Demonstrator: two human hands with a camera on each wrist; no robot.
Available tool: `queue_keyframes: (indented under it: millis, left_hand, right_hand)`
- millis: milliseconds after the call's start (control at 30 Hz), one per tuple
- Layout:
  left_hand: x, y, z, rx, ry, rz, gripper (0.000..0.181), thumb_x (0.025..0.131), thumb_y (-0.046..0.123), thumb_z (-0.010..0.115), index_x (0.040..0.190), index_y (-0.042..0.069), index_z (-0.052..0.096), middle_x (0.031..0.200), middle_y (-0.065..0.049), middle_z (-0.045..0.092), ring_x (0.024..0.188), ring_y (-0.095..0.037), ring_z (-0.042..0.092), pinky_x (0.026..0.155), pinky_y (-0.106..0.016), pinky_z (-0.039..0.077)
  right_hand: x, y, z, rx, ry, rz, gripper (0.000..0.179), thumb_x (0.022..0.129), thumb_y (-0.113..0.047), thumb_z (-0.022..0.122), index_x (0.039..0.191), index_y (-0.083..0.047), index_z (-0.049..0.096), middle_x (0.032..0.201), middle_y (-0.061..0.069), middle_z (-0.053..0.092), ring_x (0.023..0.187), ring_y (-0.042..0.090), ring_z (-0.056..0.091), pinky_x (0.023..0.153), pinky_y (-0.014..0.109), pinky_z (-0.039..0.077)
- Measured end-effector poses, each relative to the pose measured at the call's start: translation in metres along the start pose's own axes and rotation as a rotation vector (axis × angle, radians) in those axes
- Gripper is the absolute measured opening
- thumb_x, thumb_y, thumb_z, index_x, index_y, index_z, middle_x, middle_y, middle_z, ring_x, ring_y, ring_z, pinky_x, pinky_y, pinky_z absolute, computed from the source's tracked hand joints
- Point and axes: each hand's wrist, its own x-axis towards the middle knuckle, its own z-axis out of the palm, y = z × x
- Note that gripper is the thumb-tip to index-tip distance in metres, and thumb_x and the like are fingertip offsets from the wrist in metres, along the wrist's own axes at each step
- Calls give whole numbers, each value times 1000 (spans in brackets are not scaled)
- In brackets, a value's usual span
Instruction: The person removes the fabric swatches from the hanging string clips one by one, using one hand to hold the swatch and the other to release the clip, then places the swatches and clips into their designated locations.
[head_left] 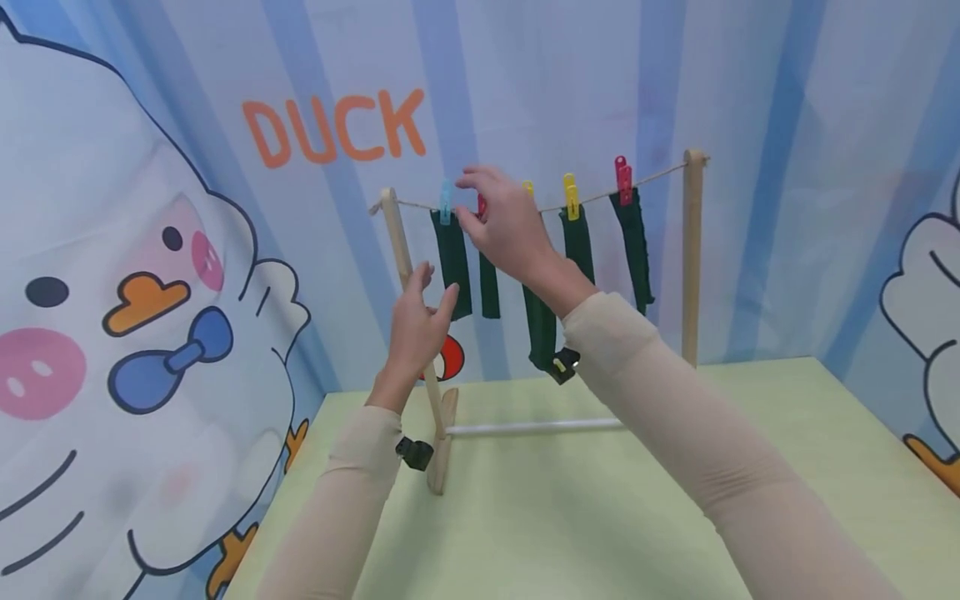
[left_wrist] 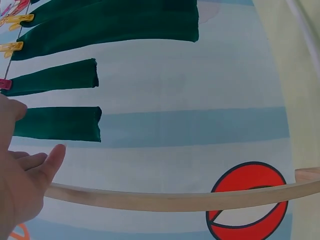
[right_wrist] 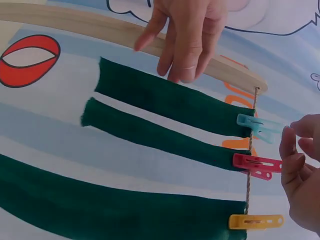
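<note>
Dark green cloth strips hang from a thin rope, held by small clothespins. The leftmost strip has a light blue clothespin at its top, and the narrow strip beside it a red clothespin. My right hand is raised at the rope, fingers bent and thumb apart. Its fingertips are by the free ends of the blue and red clothespins; whether they touch cannot be told. My left hand is lower, beside the left wooden post, fingers spread and holding nothing, near the leftmost strip.
Farther right, yellow clothespins and another red clothespin hold more strips. A second wooden post carries the rope's right end. A white bar runs low across the pale green table. A printed duck curtain hangs behind.
</note>
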Motion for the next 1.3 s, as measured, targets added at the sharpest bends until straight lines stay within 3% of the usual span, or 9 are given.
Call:
queue_keyframes:
  millis: [133,200,367,467,600,733,933,1100,1300]
  left_hand:
    - [3,4,1,-2,-31,7,63,102,35,58,155,9,34,154,-9,43,136,-24,48,91,-39,56]
    - [6,5,2,4,-37,15,64,102,34,57,155,8,32,155,-10,42,135,-25,48,90,-39,56]
    - [14,5,2,-3,-18,0,67,103,35,56,157,7,28,156,-11,40,139,-24,43,105,-44,46]
    - [14,5,0,-6,-24,-20,69,103,36,56,158,8,26,156,-10,41,141,-23,41,114,-49,34]
    - [13,7,-1,4,-30,-1,70,102,37,56,158,9,25,154,-8,44,141,-21,41,115,-50,32]
    - [16,10,-1,-17,15,27,67,103,34,57,157,8,27,150,-7,49,140,-21,43,115,-52,30]
    - [21,16,0,-83,18,-1,64,104,34,54,157,11,28,151,-5,48,139,-20,43,110,-49,40]
    - [26,16,4,-198,-6,-23,60,105,34,52,157,17,29,154,-2,45,137,-16,45,84,-38,59]
    - [29,12,9,-404,11,-51,51,105,30,54,152,17,40,148,-1,51,130,-15,53,83,-33,59]
  right_hand:
    - [9,-4,0,-29,-36,63,40,99,-14,64,135,3,58,142,16,55,103,25,65,95,28,52]
    - [13,-7,1,-26,-74,89,44,99,-15,64,139,2,54,141,16,55,105,24,67,97,28,51]
    - [22,-18,4,28,-158,139,52,102,-17,59,148,0,43,121,17,64,60,18,67,68,27,56]
    - [24,-22,6,44,-174,165,52,103,-17,57,150,-1,41,112,15,65,56,15,63,60,25,53]
    - [24,-25,8,46,-187,194,52,104,-19,56,150,-3,40,99,13,67,56,13,63,59,24,52]
    - [27,-25,10,66,-212,205,52,105,-20,54,152,-4,39,81,11,66,56,13,63,56,25,51]
    - [29,-24,11,90,-254,241,53,105,-18,54,153,-6,36,101,13,65,60,16,64,56,26,51]
    - [30,-23,10,103,-275,294,55,105,-19,54,155,-6,33,87,14,66,66,22,67,56,27,51]
    - [32,-26,11,137,-298,339,54,106,-20,52,154,-7,33,136,12,57,70,24,67,58,27,51]
